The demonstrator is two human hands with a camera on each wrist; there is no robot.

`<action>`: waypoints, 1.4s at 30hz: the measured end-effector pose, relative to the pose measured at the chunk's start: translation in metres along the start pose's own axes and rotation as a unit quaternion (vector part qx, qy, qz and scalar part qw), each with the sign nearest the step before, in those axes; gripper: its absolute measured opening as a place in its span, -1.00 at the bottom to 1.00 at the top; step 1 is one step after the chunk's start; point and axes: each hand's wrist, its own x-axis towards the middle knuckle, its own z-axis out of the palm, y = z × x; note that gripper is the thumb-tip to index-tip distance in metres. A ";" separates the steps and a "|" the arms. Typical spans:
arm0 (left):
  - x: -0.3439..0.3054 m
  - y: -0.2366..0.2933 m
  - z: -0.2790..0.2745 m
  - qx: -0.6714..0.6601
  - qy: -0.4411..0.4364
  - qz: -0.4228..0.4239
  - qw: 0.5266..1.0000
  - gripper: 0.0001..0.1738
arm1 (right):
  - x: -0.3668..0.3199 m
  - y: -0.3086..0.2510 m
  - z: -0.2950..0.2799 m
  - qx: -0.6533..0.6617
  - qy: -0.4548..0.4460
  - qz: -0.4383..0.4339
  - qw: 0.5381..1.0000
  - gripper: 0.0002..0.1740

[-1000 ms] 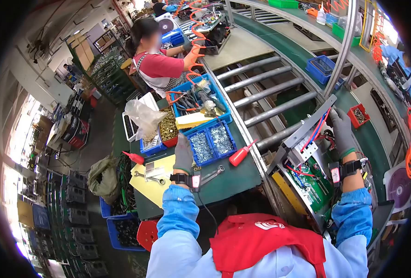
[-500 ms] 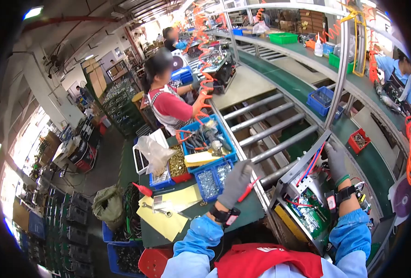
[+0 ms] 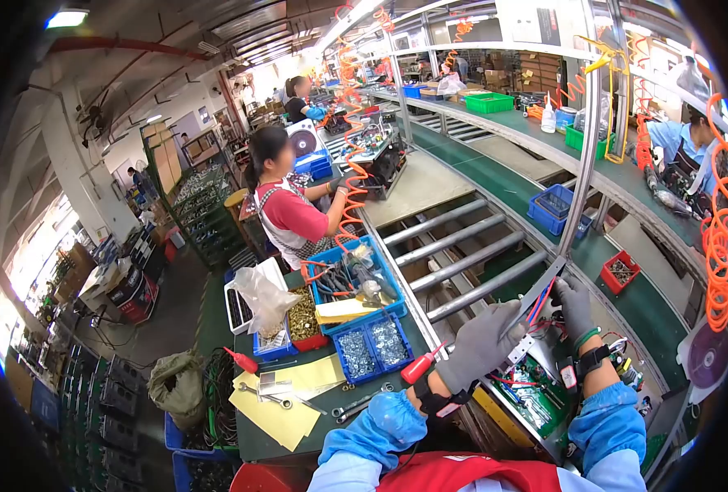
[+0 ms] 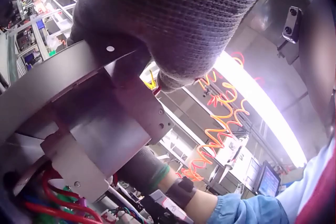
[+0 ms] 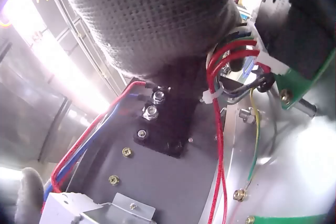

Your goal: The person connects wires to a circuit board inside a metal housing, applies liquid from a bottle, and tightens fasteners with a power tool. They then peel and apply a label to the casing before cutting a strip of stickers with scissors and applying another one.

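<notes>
A grey metal panel (image 3: 545, 284) stands tilted above a unit with a green circuit board (image 3: 534, 403). My gloved left hand (image 3: 483, 346) grips its near edge; in the left wrist view that glove (image 4: 173, 19) lies over the panel (image 4: 47, 85). At the panel's far end my gloved right hand (image 3: 575, 307) holds on, its fingertips partly hidden. The right wrist view has the right glove (image 5: 152, 19) against a black block (image 5: 170, 121) bolted to the panel (image 5: 173, 182), with red wires (image 5: 219, 134) alongside. A fingertip (image 5: 30, 195) shows at lower left.
Left of the unit, a green table holds blue bins of small metal parts (image 3: 356, 353), a red bottle (image 3: 417, 367), wrenches and yellow paper (image 3: 298, 418). Rollers (image 3: 462, 246) run beyond. A red bin (image 3: 620, 273) stands at right. Another person (image 3: 294, 209) works at left.
My left hand has moved right from beside the small-parts bins to the metal panel and taken hold of it. The right hand stays at the panel. The head view has tilted upward.
</notes>
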 end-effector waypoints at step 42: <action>0.004 0.002 -0.012 -0.065 -0.030 0.010 0.997 -0.60 | -0.104 -0.250 -0.195 -0.616 -0.101 0.168 0.763 -0.64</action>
